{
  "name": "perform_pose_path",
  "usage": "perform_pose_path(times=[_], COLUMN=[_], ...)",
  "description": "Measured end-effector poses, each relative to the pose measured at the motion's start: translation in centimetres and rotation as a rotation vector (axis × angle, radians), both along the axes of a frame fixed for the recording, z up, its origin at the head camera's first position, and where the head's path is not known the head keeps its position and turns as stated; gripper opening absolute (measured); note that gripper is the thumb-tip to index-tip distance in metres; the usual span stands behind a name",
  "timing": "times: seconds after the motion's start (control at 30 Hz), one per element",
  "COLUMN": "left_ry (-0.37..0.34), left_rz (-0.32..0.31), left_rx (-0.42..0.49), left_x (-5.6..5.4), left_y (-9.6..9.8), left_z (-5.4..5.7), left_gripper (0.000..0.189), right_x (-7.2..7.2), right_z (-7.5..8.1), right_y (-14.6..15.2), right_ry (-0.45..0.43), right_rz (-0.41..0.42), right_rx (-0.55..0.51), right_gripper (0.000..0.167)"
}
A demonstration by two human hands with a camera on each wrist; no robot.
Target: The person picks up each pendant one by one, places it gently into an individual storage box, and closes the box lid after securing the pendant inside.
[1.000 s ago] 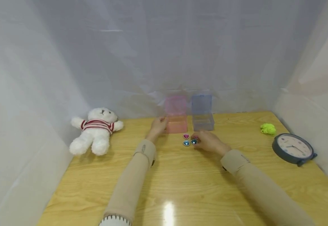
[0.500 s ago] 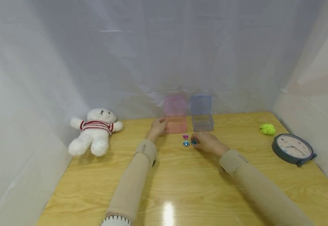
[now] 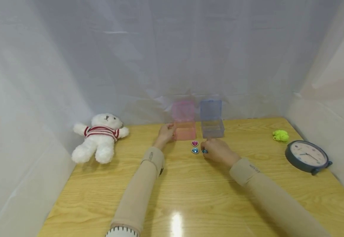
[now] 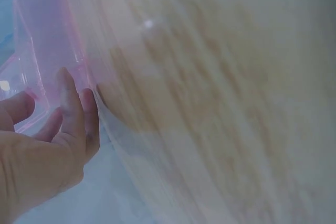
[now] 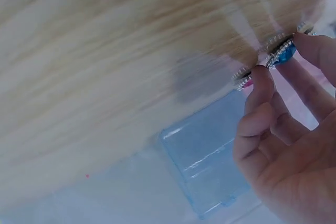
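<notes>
My left hand (image 3: 166, 132) is at the left side of a pink see-through box (image 3: 185, 131) whose lid stands up. In the left wrist view its fingers (image 4: 71, 103), loosely extended, touch the box wall, with the thumb apart from them. My right hand (image 3: 217, 150) pinches a blue heart-shaped gem (image 5: 286, 52) with a beaded rim between thumb and fingers, low over the table. Left of it lie another blue heart gem (image 3: 195, 150) and a pink heart gem (image 3: 194, 143). A further pink gem (image 5: 247, 82) shows partly by my right fingers in the right wrist view.
A blue see-through box (image 3: 212, 129) with its lid up stands right of the pink one. A white teddy bear (image 3: 101, 138) sits at the left. At the right lie a yellow-green bundle (image 3: 281, 135) and a round clock (image 3: 307, 154). Pale sheeting (image 3: 172, 59) encloses the table (image 3: 189, 191).
The right hand's fingers have come down over the right-hand blue gem, which has shifted slightly nearer and right. The left hand has stayed at the pink box.
</notes>
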State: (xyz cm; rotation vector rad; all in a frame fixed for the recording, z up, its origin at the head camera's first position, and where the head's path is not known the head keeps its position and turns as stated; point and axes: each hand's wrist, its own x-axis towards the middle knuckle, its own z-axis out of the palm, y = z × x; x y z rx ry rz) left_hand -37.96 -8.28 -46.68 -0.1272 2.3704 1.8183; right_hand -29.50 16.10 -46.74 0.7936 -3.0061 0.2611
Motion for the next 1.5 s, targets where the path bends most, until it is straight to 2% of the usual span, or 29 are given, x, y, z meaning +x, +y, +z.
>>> perform_pose_path(times=[0.13, 0.37, 0.57, 0.8, 1.07, 1.27, 1.5], left_ry=[-0.005, -0.003, -0.018, 0.044, 0.049, -0.026, -0.119], left_rz=[-0.006, -0.004, 0.005, -0.011, -0.017, -0.002, 0.006], left_rx=[0.003, -0.024, 0.018, -0.056, -0.07, 0.041, 0.175], left_x=[0.0, 0.2, 0.2, 0.2, 0.1, 0.0, -0.1], left_y=[0.0, 0.0, 0.1, 0.1, 0.0, 0.0, -0.2], left_z=[-0.1, 0.3, 0.4, 0.2, 0.1, 0.2, 0.5], left_gripper=[0.049, 0.047, 0.047, 0.044, 0.045, 0.046, 0.05], right_x=[0.2, 0.3, 0.2, 0.1, -0.5, -1.2, -2.5], right_z=[0.0, 0.2, 0.2, 0.5, 1.8, 2.4, 2.8], right_y=[-0.1, -0.2, -0.4, -0.3, 0.0, 0.2, -0.1], right_ry=[0.03, 0.042, 0.107, 0.21, 0.23, 0.231, 0.216], right_rz=[0.017, 0.005, 0.028, 0.072, 0.091, 0.072, 0.046], right_rx=[0.01, -0.049, -0.126, -0.211, -0.48, -0.55, -0.599], right_gripper=[0.014, 0.007, 0.008, 0.02, 0.013, 0.017, 0.013])
